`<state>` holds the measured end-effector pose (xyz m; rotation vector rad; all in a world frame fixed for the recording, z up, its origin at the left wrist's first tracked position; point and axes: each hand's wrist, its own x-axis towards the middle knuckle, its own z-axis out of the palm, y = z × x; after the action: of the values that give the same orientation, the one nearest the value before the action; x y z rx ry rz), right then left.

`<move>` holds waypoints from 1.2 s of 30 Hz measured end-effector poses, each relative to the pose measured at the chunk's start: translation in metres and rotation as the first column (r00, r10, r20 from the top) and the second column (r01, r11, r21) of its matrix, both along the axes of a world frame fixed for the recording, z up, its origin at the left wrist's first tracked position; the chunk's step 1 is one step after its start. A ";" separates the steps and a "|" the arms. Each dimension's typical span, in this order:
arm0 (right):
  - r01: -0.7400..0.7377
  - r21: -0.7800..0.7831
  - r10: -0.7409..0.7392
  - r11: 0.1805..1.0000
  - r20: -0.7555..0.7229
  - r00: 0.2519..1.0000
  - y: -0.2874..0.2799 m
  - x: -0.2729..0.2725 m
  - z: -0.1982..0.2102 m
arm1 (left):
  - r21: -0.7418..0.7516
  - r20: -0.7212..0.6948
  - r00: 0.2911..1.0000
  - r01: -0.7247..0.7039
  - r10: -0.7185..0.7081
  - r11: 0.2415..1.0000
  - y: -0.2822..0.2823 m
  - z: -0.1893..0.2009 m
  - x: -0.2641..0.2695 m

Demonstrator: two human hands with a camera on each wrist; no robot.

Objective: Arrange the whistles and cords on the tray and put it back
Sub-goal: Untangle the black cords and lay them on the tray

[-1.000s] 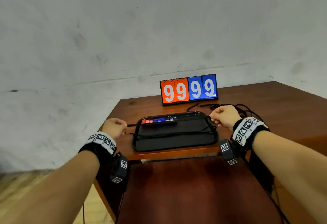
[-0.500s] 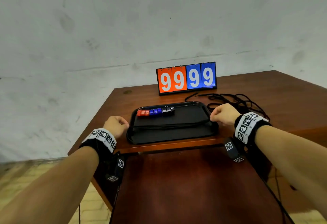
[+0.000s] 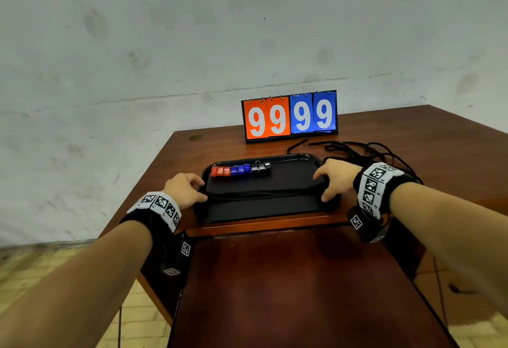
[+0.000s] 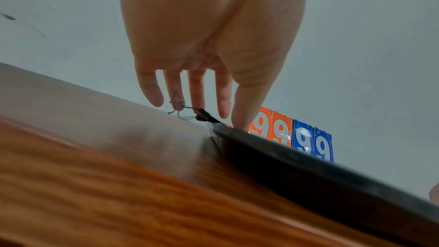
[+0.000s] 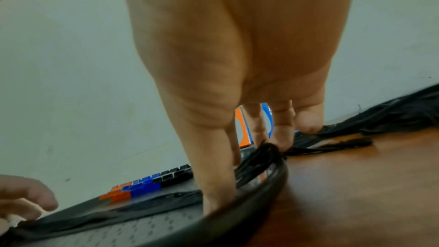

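With both hands' fingers spread at its ends, black tray (image 3: 288, 211): 9 whistles (image 3: 240, 169), cords (image 3: 258, 193).

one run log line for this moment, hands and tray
left hand: open at tray left rim | right hand: open at right rim | whistles: rowed at back | cords: across tray
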<state>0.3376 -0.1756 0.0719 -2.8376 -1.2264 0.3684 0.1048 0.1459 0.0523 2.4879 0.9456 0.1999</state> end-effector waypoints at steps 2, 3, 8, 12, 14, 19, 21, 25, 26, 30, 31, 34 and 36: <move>-0.041 -0.033 0.041 0.999 0.022 0.999 0.004 0.001 0.002 | 0.003 -0.028 0.999 0.046 -0.046 0.999 0.001 -0.002 0.002; -0.053 -0.040 0.054 0.998 0.028 0.998 0.005 0.002 0.003 | 0.010 -0.033 0.998 0.056 -0.055 0.998 0.002 -0.003 0.002; -0.068 -0.016 0.068 0.998 0.020 0.997 0.007 0.010 0.001 | 0.014 -0.024 0.998 0.058 -0.058 0.998 0.006 -0.004 0.005; -0.061 0.028 0.060 0.998 0.055 0.997 0.008 0.014 -0.001 | 0.010 0.013 0.999 0.051 -0.051 0.999 0.010 -0.004 0.008; -0.045 0.053 0.041 0.998 0.064 0.997 0.009 0.016 -0.002 | 0.002 0.023 0.999 0.048 -0.048 0.999 0.012 -0.005 0.009; 0.011 0.126 -0.019 0.992 0.061 0.998 0.012 0.021 -0.002 | 0.004 0.069 0.997 0.024 -0.024 1.000 0.015 -0.008 0.011; 0.017 0.141 -0.026 0.990 0.061 0.998 0.011 0.022 -0.005 | 0.013 0.068 0.997 0.025 -0.026 1.000 0.016 -0.008 0.013; -0.003 0.165 -0.007 0.986 0.058 0.998 0.009 0.022 -0.007 | -0.011 0.038 0.998 0.054 -0.053 0.999 0.017 -0.006 0.014; -0.004 0.165 -0.004 0.986 0.051 0.999 0.008 0.021 -0.006 | -0.018 0.036 0.998 0.058 -0.057 0.998 0.018 -0.006 0.013; 0.006 0.183 -0.011 0.983 0.024 1.000 0.005 0.019 -0.006 | -0.013 0.042 0.998 0.052 -0.051 0.999 0.016 -0.004 0.009; 0.011 0.199 -0.013 0.980 0.010 1.000 0.004 0.018 -0.005 | -0.013 0.048 0.998 0.050 -0.049 0.999 0.014 -0.003 0.008; 0.031 0.287 -0.023 0.957 -0.030 0.999 0.001 0.015 -0.003 | -0.009 0.061 0.998 0.024 -0.023 1.000 0.005 0.004 0.007; 0.049 0.372 -0.038 0.927 -0.037 0.999 -0.001 0.014 0.001 | -0.006 0.092 0.996 -0.003 0.004 1.000 -0.003 0.013 0.009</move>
<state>0.3514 -0.1768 0.0726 -2.5189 -1.0894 0.1529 0.1142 0.1429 0.0653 2.4496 0.9113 0.3098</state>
